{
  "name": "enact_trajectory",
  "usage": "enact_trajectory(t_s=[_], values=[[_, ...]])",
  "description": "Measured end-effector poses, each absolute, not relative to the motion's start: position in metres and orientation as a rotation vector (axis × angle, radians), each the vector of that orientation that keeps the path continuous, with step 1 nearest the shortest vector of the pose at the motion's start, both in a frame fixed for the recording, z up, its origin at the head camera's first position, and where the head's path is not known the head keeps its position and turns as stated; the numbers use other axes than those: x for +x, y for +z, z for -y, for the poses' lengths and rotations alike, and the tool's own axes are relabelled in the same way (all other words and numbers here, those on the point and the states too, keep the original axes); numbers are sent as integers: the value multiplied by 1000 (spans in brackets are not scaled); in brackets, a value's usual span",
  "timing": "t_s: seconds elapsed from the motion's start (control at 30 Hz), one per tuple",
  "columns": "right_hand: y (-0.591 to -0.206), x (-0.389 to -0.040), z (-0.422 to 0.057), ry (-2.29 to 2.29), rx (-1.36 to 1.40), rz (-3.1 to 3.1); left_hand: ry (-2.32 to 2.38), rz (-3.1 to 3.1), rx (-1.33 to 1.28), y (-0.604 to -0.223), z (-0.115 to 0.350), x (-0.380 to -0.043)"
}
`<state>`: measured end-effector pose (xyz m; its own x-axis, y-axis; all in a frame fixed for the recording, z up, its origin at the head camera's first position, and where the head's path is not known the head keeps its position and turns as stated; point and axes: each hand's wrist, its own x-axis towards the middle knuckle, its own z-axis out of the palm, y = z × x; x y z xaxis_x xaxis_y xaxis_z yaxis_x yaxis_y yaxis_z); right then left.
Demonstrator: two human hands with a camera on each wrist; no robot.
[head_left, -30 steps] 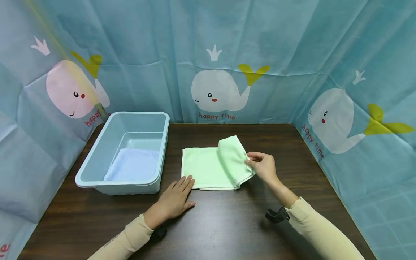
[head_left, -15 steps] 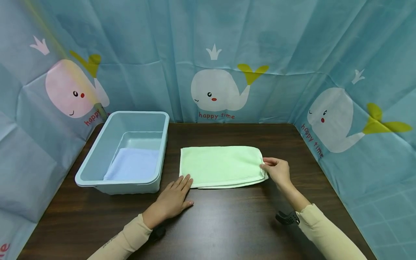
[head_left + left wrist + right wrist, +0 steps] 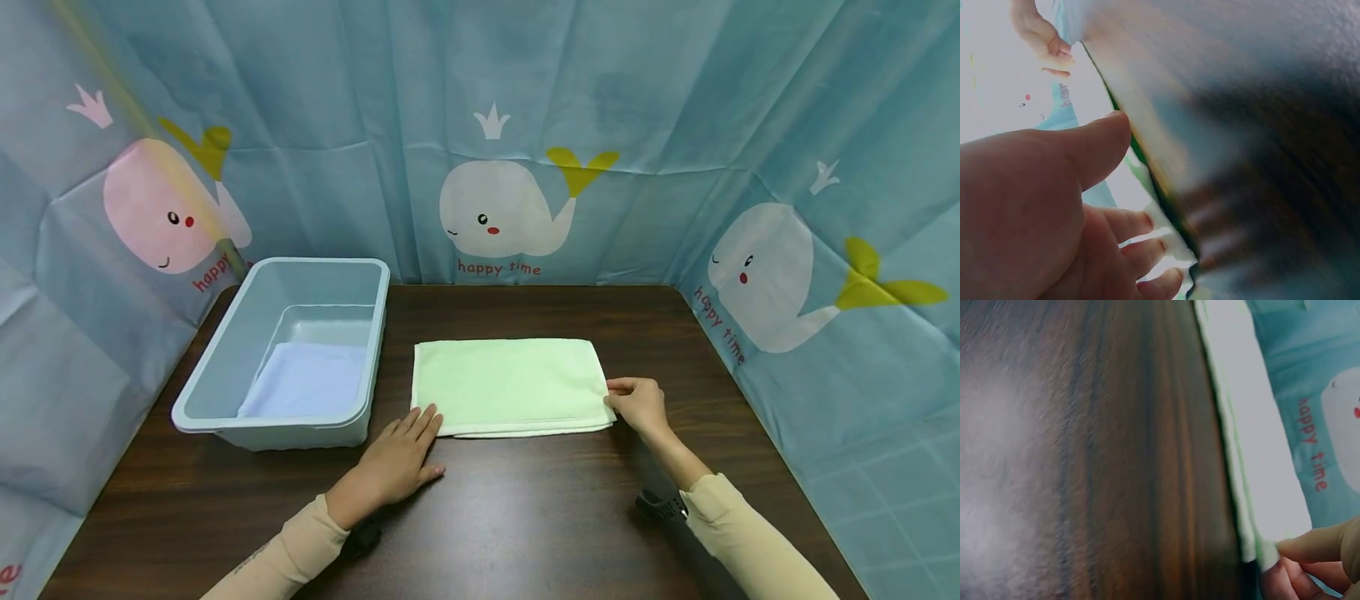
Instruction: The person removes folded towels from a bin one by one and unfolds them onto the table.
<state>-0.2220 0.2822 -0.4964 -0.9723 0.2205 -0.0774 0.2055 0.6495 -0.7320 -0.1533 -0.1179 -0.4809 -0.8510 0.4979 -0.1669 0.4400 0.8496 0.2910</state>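
Observation:
A pale green towel (image 3: 510, 383), folded into a flat rectangle, lies in the middle of the table. My left hand (image 3: 401, 454) has its fingers straight, with the fingertips resting on the towel's near left corner and the thumb out to the side. At the opposite end, my right hand (image 3: 639, 404) pinches the near right corner between thumb and fingers. The right wrist view shows that thumb (image 3: 1313, 544) pressed on the towel's corner (image 3: 1266, 553), with fingers under it. Stacked layers show along the towel's near edge.
Left of the towel stands a light blue plastic bin (image 3: 378, 333) holding a folded pale blue cloth (image 3: 307, 379). The dark wooden table (image 3: 510, 517) is bordered by a blue curtain (image 3: 360, 200) printed with whales at the back and sides.
My right hand has moved right, drawing the turned-over end of the green towel out flat, then slightly toward me. The left hand has stayed at the near left corner.

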Motion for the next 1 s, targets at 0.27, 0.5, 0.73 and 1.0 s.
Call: enact_trajectory(t_s=[0.27, 0.5, 0.73, 1.0], values=[[-501, -219, -283, 1097, -265, 2847, 352, -2791, 697, -478, 120, -150], [-501, -219, -285, 1069, -259, 2885, 355, -2810, 745, -485, 122, -151], [-501, -220, -285, 1067, -265, 2883, 354, -2796, 715, -477, 121, -149], [-501, -219, -285, 1052, -222, 2869, 344, -2806, 712, -475, 120, -147]])
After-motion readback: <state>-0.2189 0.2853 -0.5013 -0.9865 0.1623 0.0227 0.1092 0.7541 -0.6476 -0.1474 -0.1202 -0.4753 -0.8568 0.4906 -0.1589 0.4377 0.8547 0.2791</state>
